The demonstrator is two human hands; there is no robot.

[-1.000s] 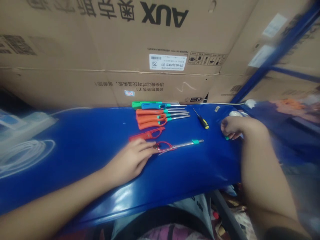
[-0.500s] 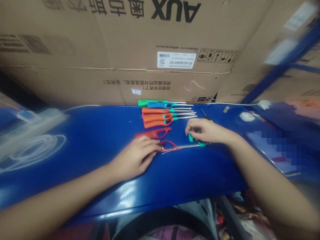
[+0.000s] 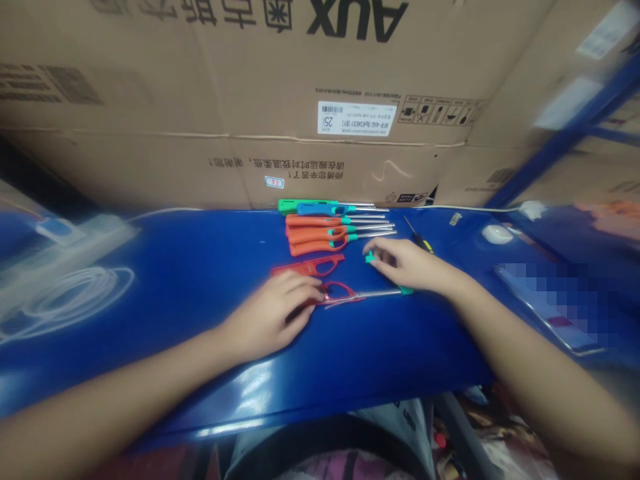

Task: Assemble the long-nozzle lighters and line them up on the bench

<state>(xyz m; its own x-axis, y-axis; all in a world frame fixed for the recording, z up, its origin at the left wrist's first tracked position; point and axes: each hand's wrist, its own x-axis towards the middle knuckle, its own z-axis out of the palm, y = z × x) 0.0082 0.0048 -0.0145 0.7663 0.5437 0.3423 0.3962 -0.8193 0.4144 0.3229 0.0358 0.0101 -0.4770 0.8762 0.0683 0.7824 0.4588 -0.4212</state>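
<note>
My left hand (image 3: pixel 277 308) is closed on an opened red lighter body (image 3: pixel 345 291), a long-necked lighter lying on the table; its handle end is hidden under my fingers. A thin metal tube (image 3: pixel 377 293) runs right from this body, with a green collar (image 3: pixel 407 291) at its far end. Above the tube, my right hand (image 3: pixel 407 263) pinches a small green plastic piece (image 3: pixel 370 257) between thumb and fingers, apart from the body. Just beyond my left hand lies a loose red half shell (image 3: pixel 327 265) with a trigger loop.
Several orange lighters (image 3: pixel 313 235), a blue one (image 3: pixel 317 209) and a green one (image 3: pixel 287 206) lie in a row before a large cardboard box (image 3: pixel 280 120). A screwdriver (image 3: pixel 423 241), white mouse (image 3: pixel 497 234) and phone (image 3: pixel 550 313) are rightward. A coiled white cable (image 3: pixel 75 293) lies leftward.
My right hand has moved a little left and away from me with the green piece, lifting it clear of the tube. My left hand stays on the red lighter body.
</note>
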